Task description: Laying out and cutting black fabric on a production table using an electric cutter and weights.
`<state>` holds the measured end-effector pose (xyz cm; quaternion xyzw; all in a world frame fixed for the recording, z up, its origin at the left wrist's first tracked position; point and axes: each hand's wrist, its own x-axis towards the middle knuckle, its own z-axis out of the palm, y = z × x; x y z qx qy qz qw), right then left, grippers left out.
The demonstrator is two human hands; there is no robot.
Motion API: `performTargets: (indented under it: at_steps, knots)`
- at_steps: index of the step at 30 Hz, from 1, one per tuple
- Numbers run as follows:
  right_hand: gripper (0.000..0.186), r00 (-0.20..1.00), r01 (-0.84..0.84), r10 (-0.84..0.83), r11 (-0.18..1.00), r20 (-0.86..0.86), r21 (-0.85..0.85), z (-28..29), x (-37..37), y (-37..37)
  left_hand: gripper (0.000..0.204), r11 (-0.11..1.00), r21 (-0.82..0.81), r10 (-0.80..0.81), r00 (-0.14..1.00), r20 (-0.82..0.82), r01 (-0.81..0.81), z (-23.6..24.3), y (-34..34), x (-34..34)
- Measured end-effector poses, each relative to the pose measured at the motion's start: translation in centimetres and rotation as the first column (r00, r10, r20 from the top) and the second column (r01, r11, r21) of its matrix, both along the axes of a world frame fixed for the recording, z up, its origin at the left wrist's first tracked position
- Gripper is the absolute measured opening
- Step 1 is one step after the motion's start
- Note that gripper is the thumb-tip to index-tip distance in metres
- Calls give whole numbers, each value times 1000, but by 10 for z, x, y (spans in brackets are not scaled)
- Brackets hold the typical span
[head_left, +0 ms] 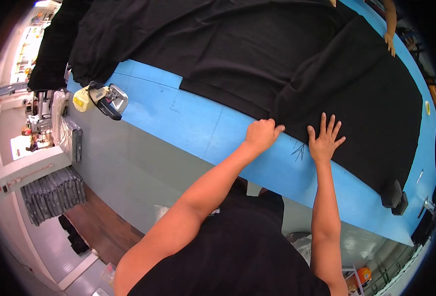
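A large black fabric (356, 93) lies in layers over a blue table (188, 111), its near edge running slantwise in front of me. My left hand (263, 134) is closed at that edge, fingers curled over and the thumb alongside, gripping the cloth; the fingertips are partly hidden. To its right, my right hand (325, 138) rests flat on the fabric with its fingers spread. Between the hands, some dark pen lines (298, 150) mark the blue surface. Soft folds run through the cloth beyond my hands.
A yellow and black handheld cutting machine (101, 101) sits at the table's left edge. Dark blocks (394, 197) rest on the fabric's right corner, near scissors (426, 205) and a tape roll (427, 107). Another person's hand (390, 44) touches the far side. Wrapped packs (55, 193) stand lower left.
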<state>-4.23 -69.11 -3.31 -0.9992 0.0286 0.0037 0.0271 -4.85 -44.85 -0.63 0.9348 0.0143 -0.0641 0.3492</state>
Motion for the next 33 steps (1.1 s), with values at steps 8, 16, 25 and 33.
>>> performTargets:
  at_steps: [8, 16, 25, 33]
  knots:
    - [73, 1000, 1, -1, 999, -11, -36, 3, 4, 0, 30, 982, 92, 98, 867, 489, -163, 16, 129, 63]
    - [73, 999, 6, -6, 1000, -38, 2, 4, 1, 8, 17, 895, 444, -165, 899, 406, -37, -1, 176, 121]
    - [73, 999, 34, -34, 999, -16, 6, 5, -1, 2, 9, 992, 32, 84, 815, 573, -125, 48, 245, 140]
    - [70, 999, 25, -24, 999, 35, -25, 5, 3, 1, 15, 922, 64, 316, 838, 444, -382, -8, 429, 183]
